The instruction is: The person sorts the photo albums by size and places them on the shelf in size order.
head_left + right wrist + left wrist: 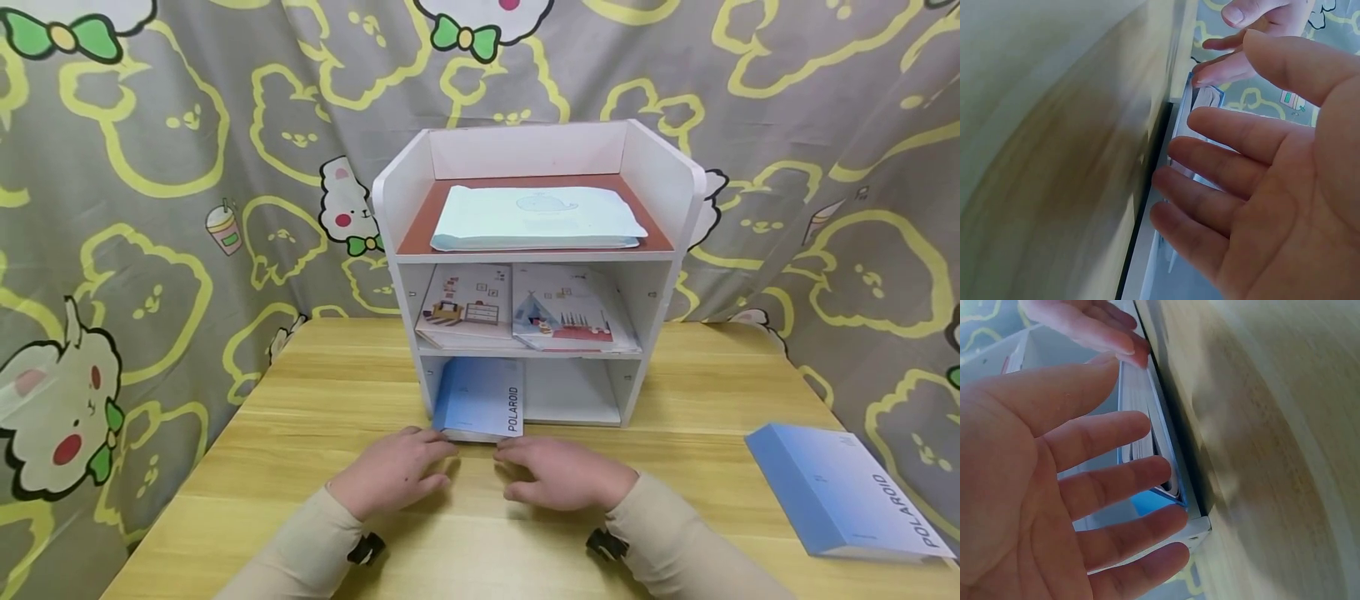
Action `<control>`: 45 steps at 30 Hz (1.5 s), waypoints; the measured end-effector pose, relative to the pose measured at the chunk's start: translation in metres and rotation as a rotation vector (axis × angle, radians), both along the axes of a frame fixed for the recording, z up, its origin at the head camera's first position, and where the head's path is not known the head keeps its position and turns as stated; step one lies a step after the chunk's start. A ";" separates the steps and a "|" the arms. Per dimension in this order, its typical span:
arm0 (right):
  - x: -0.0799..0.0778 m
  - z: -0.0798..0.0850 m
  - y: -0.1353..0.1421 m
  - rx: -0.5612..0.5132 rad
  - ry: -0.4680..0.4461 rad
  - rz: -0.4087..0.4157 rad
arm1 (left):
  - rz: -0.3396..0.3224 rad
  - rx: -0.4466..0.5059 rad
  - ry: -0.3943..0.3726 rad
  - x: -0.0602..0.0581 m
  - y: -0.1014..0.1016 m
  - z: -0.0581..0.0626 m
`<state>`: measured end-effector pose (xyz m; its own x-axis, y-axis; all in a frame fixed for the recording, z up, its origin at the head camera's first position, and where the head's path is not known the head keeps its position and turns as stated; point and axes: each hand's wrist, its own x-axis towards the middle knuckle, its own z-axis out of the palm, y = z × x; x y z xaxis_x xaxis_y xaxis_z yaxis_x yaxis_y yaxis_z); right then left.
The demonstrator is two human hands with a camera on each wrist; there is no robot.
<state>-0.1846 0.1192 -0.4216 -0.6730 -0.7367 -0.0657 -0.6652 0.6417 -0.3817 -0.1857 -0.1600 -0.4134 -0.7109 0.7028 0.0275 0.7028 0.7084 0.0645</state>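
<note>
A blue-and-white album (480,398) marked POLAROID lies flat in the left half of the shelf unit's bottom compartment, its near edge jutting slightly past the front. At that edge's left corner is my left hand (397,471), fingers extended and nothing gripped. My right hand (566,473) is by the right corner, its fingers also straight and its palm bare. In the left wrist view, the page edges of the album (1138,403) show behind the spread fingers. The right wrist view has the album (1209,97) partly hidden by both hands.
The white shelf unit (651,333) stands on the wooden table (345,375). Its middle shelf holds illustrated books (468,304), and a pale whale-print packet (536,217) lies on top. A second POLAROID album (847,492) rests at the table's right. Patterned curtain (187,167) surrounds the table.
</note>
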 end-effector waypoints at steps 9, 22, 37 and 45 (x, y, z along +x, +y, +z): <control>-0.010 -0.001 -0.002 -0.025 -0.011 -0.003 | 0.023 0.023 -0.010 -0.007 0.001 -0.002; -0.023 -0.007 -0.006 -0.015 0.005 -0.023 | 0.052 0.021 -0.031 -0.023 0.004 -0.005; -0.026 -0.009 -0.011 -0.002 -0.004 -0.049 | 0.103 0.031 -0.061 -0.030 0.005 -0.010; -0.012 -0.002 0.017 -0.045 0.018 -0.096 | 0.116 0.023 -0.055 -0.025 0.017 -0.006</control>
